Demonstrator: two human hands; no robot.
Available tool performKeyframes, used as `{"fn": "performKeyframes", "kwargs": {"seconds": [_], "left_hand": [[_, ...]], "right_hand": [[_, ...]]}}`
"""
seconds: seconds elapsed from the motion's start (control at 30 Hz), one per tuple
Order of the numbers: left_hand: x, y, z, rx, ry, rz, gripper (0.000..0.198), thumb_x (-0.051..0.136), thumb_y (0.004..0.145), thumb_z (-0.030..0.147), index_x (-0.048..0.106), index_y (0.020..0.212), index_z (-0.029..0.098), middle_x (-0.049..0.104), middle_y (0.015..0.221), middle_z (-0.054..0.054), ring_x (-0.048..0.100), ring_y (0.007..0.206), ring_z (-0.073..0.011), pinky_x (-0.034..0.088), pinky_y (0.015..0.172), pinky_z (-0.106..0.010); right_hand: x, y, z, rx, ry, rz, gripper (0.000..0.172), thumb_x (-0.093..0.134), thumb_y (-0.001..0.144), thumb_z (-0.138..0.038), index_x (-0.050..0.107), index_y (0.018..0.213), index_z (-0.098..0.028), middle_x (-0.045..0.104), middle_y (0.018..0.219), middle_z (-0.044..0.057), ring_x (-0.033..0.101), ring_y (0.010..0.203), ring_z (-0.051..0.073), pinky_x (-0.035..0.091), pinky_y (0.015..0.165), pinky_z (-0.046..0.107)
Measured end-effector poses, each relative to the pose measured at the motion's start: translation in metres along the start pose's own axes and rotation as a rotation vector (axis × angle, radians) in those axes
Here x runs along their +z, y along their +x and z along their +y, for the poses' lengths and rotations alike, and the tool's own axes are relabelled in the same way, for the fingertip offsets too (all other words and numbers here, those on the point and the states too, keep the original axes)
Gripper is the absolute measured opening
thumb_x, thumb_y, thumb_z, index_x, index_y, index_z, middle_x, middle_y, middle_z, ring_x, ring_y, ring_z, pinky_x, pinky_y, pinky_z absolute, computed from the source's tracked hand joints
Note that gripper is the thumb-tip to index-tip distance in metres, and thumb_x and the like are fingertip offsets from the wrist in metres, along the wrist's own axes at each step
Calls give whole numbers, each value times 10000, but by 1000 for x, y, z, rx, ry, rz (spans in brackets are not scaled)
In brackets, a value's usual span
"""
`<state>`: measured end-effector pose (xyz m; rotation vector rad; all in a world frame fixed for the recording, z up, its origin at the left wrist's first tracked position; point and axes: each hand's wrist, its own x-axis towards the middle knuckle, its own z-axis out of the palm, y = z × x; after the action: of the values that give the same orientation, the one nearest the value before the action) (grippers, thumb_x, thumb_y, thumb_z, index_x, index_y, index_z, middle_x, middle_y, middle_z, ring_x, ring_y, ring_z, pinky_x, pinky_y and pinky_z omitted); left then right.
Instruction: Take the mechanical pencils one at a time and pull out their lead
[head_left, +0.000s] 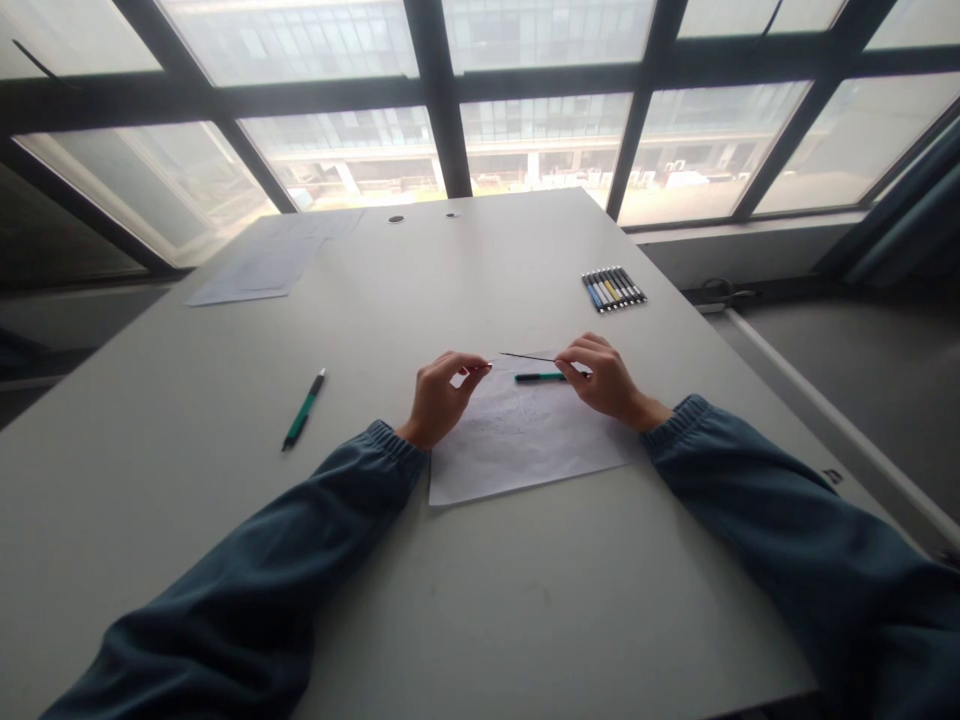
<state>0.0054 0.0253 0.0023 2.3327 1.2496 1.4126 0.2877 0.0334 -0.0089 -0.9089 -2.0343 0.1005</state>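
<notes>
Above the sheet of paper (540,440), my right hand (604,380) pinches a thin dark pen refill (527,356) by one end, its narrow tip pointing left. My left hand (442,395) is closed in a pinch at the paper's left side; a tiny piece shows at its fingertips, too small to name. A gap separates the refill from the left fingertips. Under the refill lies a green and black pen barrel (538,377), its right end hidden behind my right fingers. Faint marks cover part of the paper.
A green pen (304,410) lies to the left on the white table (480,600). Farther back on the right is a row of several markers (613,288). More papers (259,265) rest at the far left. Windows (540,140) stand beyond the table.
</notes>
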Motion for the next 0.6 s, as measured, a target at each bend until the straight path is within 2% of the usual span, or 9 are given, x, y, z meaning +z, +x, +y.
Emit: {"fn": "performKeyframes", "kwargs": {"seconds": [0.27, 0.6], "left_hand": [[-1, 1, 3, -13, 19, 15, 154, 682, 925, 336, 735, 880, 199, 743, 810, -20, 661, 734, -139, 553, 751, -281], [0, 0, 6, -9, -42, -18, 145, 712, 907, 336, 742, 886, 196, 750, 811, -22, 667, 733, -138, 552, 739, -277]], "right_hand": [[0, -1, 1, -30, 23, -71, 184, 577, 979, -274, 691, 841, -230, 700, 817, 47, 590, 840, 218, 463, 822, 389], [0, -1, -1, -66, 46, -83, 187, 574, 984, -284, 696, 856, -223, 702, 826, 54, 581, 834, 216, 463, 811, 392]]}}
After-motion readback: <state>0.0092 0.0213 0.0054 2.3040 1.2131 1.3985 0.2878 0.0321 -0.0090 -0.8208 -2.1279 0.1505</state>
